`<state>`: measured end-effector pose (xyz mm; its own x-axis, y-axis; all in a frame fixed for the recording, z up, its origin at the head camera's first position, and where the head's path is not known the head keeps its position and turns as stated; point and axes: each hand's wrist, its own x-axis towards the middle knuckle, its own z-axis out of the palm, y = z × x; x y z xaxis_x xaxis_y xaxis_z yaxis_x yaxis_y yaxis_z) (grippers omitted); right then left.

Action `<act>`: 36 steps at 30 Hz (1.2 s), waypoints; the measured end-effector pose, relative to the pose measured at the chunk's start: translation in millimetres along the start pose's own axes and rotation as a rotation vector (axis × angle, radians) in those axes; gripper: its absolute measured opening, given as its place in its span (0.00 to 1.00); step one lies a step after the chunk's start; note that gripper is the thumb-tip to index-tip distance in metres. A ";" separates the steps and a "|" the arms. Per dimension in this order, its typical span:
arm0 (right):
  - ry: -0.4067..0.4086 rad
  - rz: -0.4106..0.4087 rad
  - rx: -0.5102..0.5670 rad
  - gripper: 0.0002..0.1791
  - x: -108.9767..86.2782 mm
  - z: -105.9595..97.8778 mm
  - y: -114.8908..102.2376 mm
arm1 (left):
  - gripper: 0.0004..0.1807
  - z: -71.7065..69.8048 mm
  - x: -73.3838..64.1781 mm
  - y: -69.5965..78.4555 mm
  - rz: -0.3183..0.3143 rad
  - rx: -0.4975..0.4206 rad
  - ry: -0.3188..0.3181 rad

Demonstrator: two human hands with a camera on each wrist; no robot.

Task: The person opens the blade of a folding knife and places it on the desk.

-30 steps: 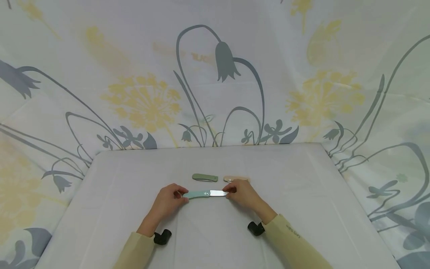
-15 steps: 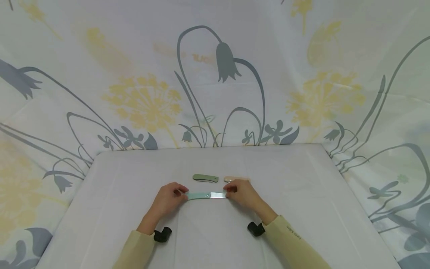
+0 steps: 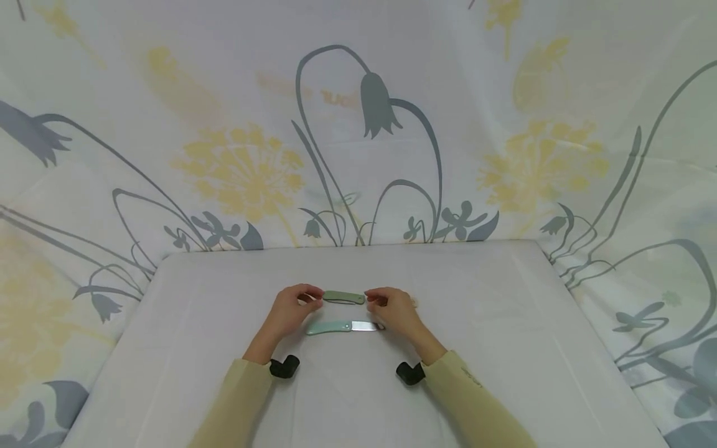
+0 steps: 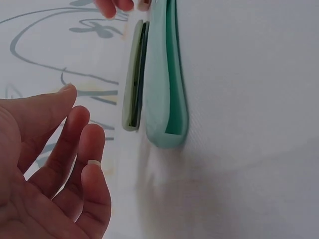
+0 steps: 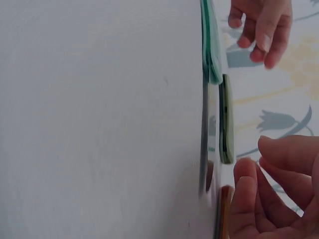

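Note:
The mint pocket knife (image 3: 330, 327) lies unfolded on the table, its blade (image 3: 364, 326) pointing right; no hand is on it. Behind it lies a folded green pocket knife (image 3: 344, 298). My left hand (image 3: 288, 313) hovers by the left end of the green knife, and my right hand (image 3: 399, 312) by its right end. Both wrist views show loosely bent fingers holding nothing, with a gap between the left hand (image 4: 55, 169) and the green knife (image 4: 132, 79). A peach folded knife (image 3: 415, 302) is mostly hidden behind my right hand.
A white cloth covers the table (image 3: 482, 280). At its far edge hangs a flower-patterned curtain (image 3: 459, 143), which also runs along both sides. Black wrist-camera mounts (image 3: 284, 367) sit at both cuffs.
Both hands have let go of the mint knife, which stays unfolded on the table. They have moved away from me to the two ends of the green knife.

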<state>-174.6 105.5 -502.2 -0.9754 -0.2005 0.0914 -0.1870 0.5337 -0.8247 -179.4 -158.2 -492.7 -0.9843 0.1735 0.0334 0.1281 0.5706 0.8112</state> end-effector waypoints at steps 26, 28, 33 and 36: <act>0.108 0.086 -0.110 0.12 13.0 21.3 -9.2 | 0.11 8.9 29.3 -18.6 -0.099 -0.010 -0.072; 0.116 0.095 -0.125 0.12 13.0 24.3 -9.4 | 0.11 8.6 29.2 -21.6 -0.107 -0.012 -0.074; 0.114 0.119 -0.170 0.11 13.5 28.6 -10.1 | 0.12 8.2 29.2 -23.0 -0.114 -0.011 -0.083; 0.108 0.122 -0.198 0.10 14.5 29.2 -10.7 | 0.12 8.5 29.0 -21.2 -0.110 0.000 -0.085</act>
<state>-183.4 72.9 -508.3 -0.9969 -0.0416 0.0661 -0.0763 0.7011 -0.7089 -209.6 -158.5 -513.9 -0.9786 0.1767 -0.1054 0.0195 0.5898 0.8073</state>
